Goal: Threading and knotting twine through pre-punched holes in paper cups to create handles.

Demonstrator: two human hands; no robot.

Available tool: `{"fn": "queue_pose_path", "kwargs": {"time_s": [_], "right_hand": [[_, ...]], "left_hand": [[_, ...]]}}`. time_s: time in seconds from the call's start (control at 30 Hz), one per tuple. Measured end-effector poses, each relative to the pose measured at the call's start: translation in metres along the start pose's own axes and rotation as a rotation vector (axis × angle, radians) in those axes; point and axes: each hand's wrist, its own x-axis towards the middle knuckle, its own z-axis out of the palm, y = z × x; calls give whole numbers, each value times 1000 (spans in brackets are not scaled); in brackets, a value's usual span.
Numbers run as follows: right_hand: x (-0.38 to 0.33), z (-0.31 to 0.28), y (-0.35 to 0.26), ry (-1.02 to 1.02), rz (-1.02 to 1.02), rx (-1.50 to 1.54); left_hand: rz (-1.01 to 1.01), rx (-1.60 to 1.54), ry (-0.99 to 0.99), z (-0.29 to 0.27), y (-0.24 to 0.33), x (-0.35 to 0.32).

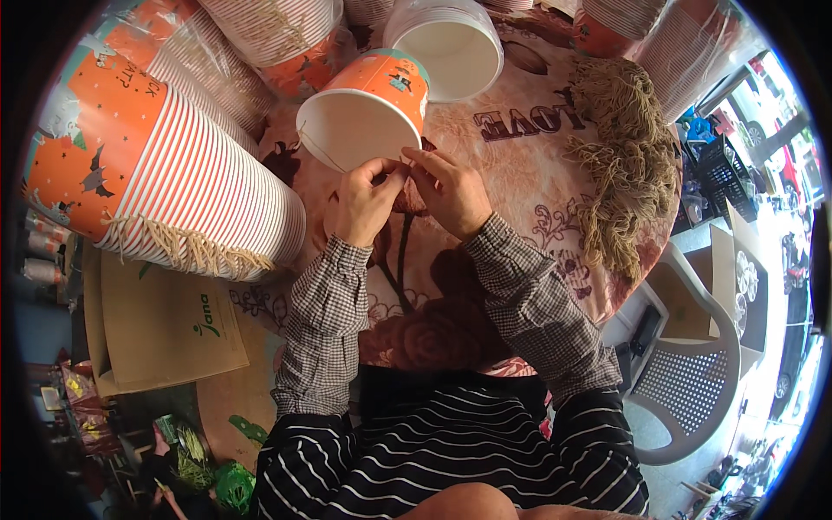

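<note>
An orange paper bucket (400, 80) with a white inside lies tipped on the table, its opening facing me. At its near rim my left hand (362, 201) is closed in a pinch on a thin cord (319, 152), which loops up across the opening. Close beside it, my right hand (458, 192) is also pinched, fingertips at the rim and nearly touching the left ones. The cord seems to run between both hands; its end at the right fingertips is too small to make out.
Nested orange buckets (208, 173) lie at left, strings draped along their rims. More wrapped stacks (269, 35) stand behind, beside a white translucent tub (451, 56). Beige cords (620, 165) are heaped at right on the flowered tablecloth (511, 173). A cardboard box (165, 321) and grey chair (693, 381) flank the table.
</note>
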Motion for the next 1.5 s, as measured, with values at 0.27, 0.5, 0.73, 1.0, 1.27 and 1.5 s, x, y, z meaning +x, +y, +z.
{"fn": "queue_pose_path", "kwargs": {"time_s": [0.27,0.5,0.73,1.0,1.27,1.5], "right_hand": [[4,-2,10,67,95,129],[9,-8,18,-23,258,349],[11,-14,18,-117,365,520],[15,-27,23,-230,379,648],[13,-22,17,-169,310,503],[10,-12,6,-58,403,741]], "left_hand": [[182,284,130,5,10,-2],[503,391,83,13,8,-3],[581,490,30,11,8,-3],[554,429,-40,8,8,-2],[289,122,-90,9,9,-3],[-399,-1028,-256,-3,0,2]]}}
